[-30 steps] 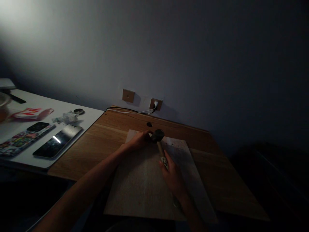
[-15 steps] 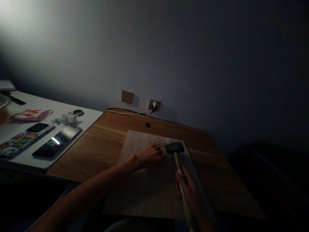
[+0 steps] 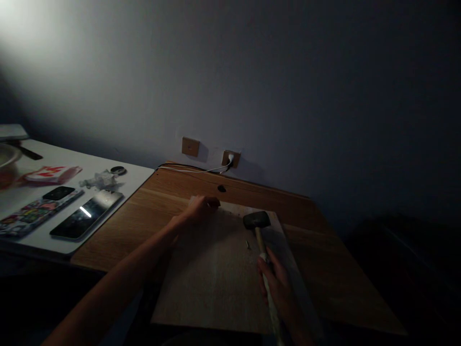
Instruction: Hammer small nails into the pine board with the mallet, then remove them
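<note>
Found right grip (image 3: pixel 275 283) clenched around the handle of a mallet (image 3: pixel 256 220), black head over a board (image 3: pixel 212 283) just ahead of that grip. Noted left grip (image 3: pixel 200 207) laid at the board's far edge, fingers curled; cannot tell whether anything is pinched there. Recorded one small nail (image 3: pixel 248 244) lying loose on the board, just left of the mallet handle, between the two grips. Observed wooden tabletop (image 3: pixel 158 211) under the board. Observed white tabletop (image 3: pixel 126 175) adjoining, well left of the left grip, carrying a phone (image 3: pixel 86 214) and a patterned case (image 3: pixel 36 211). Logged wall sockets (image 3: pixel 190 146) beyond the left grip, white cable (image 3: pixel 194 168) plugged into one. Room dim; grey wall (image 3: pixel 288 96) behind.
</note>
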The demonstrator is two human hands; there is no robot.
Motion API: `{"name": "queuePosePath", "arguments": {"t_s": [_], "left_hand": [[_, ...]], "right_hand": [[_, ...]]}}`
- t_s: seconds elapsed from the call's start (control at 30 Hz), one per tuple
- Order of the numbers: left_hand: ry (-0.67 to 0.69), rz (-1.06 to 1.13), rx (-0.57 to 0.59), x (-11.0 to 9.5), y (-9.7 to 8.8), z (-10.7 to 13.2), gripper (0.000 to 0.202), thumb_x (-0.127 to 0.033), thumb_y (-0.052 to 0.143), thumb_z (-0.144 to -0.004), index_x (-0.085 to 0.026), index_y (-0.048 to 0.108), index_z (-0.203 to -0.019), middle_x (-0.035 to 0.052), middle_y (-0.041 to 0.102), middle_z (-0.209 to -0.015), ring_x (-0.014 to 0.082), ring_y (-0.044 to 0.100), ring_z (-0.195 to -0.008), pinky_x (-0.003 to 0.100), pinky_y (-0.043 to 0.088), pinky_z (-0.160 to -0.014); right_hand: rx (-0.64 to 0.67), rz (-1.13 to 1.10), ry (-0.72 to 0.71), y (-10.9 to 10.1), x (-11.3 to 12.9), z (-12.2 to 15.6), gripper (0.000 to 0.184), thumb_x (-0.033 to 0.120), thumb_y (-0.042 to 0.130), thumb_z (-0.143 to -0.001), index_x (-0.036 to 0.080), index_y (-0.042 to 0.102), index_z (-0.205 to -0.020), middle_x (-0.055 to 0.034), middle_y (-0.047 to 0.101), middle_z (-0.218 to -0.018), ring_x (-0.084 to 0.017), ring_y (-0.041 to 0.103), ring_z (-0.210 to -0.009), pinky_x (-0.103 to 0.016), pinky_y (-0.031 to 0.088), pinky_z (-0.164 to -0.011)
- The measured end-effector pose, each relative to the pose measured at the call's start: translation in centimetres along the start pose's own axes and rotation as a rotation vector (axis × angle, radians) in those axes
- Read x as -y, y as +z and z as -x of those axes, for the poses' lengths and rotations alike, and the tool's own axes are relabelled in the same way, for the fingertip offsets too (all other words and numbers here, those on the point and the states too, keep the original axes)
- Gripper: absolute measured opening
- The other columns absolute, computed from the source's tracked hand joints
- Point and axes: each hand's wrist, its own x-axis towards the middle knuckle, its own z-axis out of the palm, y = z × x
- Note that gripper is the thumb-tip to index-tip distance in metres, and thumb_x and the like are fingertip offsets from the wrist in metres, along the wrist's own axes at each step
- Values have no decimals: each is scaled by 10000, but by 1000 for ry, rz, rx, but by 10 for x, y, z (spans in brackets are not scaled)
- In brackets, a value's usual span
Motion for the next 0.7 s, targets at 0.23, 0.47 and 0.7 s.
{"name": "queuePosePath", "arguments": {"t_s": [0.23, 0.47, 0.7], "left_hand": [[52, 18, 34, 6, 5, 8, 252, -122, 617, -823, -203, 783, -994, 9, 780, -891, 138, 709, -789, 199, 504, -761], [51, 17, 5, 9, 10, 7, 287, -97, 605, -813, -204, 784, -1009, 10, 787, -917, 144, 717, -810, 202, 497, -761], [101, 17, 17, 13, 15, 6, 252, -131, 598, -839, -204, 784, -993, 11, 782, -926, 140, 721, -834, 197, 490, -767]], "right_hand": [[80, 10, -41, 22, 14, -7, 686, 612, 637, -850, 171, 541, -1367, 112, 442, -532, -90, 374, -384, -168, 345, -308], [159, -9, -115, 45, 17, -23, 688, 556, 621, -888, 151, 503, -1432, 112, 474, -596, -83, 389, -373, -176, 350, -298], [109, 122, -201, 57, 14, -34, 708, 520, 540, -937, 130, 456, -1522, 106, 457, -574, -107, 455, -392, -182, 356, -319]]}}
